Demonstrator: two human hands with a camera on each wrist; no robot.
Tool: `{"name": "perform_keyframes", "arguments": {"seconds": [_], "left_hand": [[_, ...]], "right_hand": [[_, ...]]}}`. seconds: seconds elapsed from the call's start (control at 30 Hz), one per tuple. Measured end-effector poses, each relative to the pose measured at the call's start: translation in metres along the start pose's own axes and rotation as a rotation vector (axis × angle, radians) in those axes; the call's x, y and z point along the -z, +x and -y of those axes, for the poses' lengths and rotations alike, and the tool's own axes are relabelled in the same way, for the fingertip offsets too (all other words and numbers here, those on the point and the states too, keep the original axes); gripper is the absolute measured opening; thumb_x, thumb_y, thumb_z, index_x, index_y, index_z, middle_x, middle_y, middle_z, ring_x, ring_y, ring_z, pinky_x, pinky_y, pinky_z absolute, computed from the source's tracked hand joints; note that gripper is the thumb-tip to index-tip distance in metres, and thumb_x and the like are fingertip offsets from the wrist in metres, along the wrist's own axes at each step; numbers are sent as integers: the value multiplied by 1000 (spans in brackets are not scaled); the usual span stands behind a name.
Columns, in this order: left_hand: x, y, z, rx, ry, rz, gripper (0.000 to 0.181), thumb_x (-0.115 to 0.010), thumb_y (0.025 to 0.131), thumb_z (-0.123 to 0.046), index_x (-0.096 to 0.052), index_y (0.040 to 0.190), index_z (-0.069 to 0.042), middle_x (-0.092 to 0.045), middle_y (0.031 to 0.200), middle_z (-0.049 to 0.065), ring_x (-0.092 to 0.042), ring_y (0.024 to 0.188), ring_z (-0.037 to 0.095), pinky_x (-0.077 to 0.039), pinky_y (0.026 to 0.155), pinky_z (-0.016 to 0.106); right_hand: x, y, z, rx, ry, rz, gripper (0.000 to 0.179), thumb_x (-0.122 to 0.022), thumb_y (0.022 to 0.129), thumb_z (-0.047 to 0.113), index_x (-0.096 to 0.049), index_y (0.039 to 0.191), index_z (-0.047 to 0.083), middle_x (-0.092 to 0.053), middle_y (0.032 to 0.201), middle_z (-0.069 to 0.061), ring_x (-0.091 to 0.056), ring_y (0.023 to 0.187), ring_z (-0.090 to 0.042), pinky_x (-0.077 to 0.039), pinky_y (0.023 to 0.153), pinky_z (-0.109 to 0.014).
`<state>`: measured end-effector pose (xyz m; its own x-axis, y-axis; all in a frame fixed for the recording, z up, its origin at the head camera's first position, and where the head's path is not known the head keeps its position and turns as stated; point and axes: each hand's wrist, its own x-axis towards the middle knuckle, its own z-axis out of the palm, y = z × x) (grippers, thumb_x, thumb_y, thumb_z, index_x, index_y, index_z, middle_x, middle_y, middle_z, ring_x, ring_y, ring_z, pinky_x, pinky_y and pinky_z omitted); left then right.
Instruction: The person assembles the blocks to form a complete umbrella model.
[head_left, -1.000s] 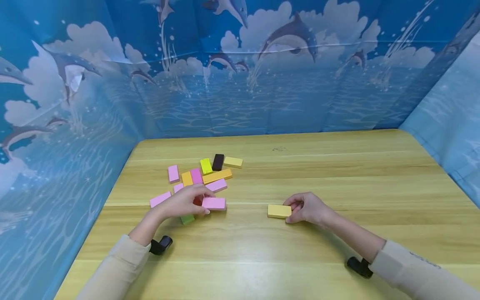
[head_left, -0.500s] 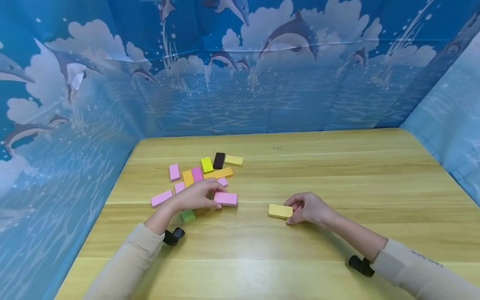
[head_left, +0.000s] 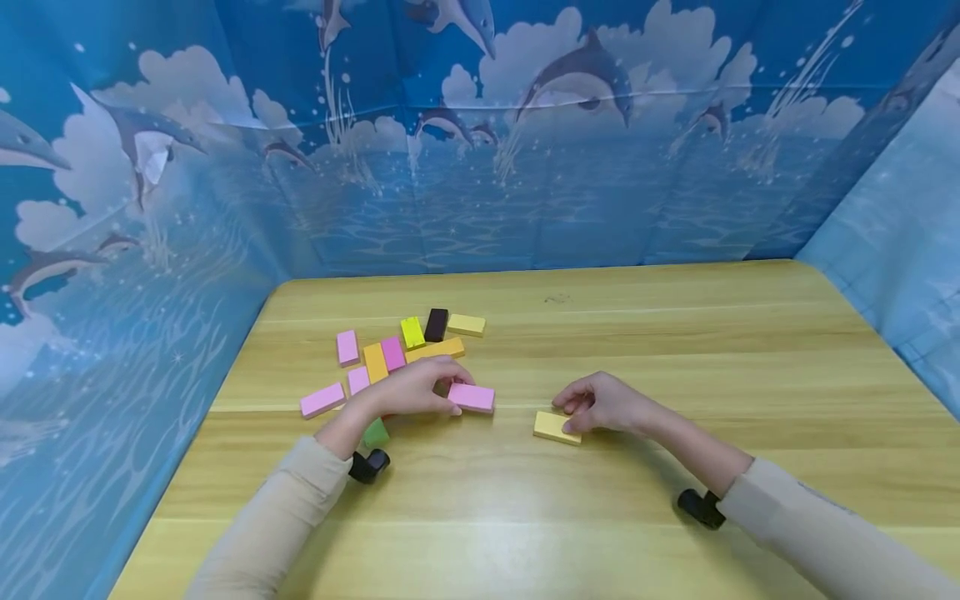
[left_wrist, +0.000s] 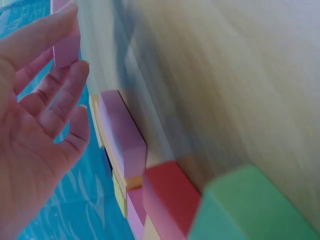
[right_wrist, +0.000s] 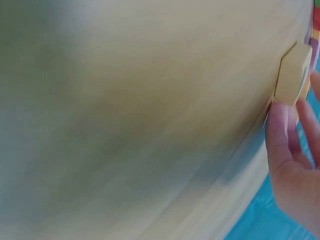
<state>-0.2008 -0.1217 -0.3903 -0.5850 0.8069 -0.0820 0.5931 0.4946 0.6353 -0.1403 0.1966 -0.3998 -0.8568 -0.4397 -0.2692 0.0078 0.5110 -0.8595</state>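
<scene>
A pink block (head_left: 472, 397) is pinched at its left end between the thumb and fingers of my left hand (head_left: 412, 390); the left wrist view shows that pink block (left_wrist: 67, 46) above the table surface. To the right, a yellow block (head_left: 557, 427) lies flat on the table. My right hand (head_left: 607, 404) is at its right end, the thumb touching it while the other fingers are lifted apart behind it. In the right wrist view the thumb meets the near end of the yellow block (right_wrist: 293, 75), and the fingers are spread loosely.
Several coloured blocks lie left of centre, among them a black block (head_left: 436, 325), an orange block (head_left: 435, 350), a green block (head_left: 376, 433) and a pale yellow block (head_left: 467, 325). A red block (left_wrist: 172, 195) shows under my left hand. A dolphin-print curtain (head_left: 480, 208) stands behind the table (head_left: 712, 350).
My left hand has carried the pink block to the right, closer to the yellow one. The right hand's fingers have lifted from the yellow block, which has turned slightly.
</scene>
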Motion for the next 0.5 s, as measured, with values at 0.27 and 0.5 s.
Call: {"name": "perform_keyframes", "arguments": {"seconds": [0.27, 0.5], "left_hand": [[-2, 11, -2, -19, -12, 45, 36, -69, 85, -13, -60, 119, -11, -55, 112, -3, -50, 98, 12, -42, 90, 32], [-5, 19, -3, -1, -28, 47, 35, -68, 85, -12, -60, 120, -12, -54, 111, -3, -49, 98, 11, -41, 90, 31]], "right_hand": [[-1, 11, -2, 34, 17, 99, 35, -75, 75, 1, -64, 106, -9, -58, 76, -5, -50, 67, -14, -44, 58, -21], [-3, 6, -3, 11, 50, 74, 36, -72, 78, 3, -62, 110, -9, -58, 76, -6, -49, 66, -14, -42, 57, -22]]}}
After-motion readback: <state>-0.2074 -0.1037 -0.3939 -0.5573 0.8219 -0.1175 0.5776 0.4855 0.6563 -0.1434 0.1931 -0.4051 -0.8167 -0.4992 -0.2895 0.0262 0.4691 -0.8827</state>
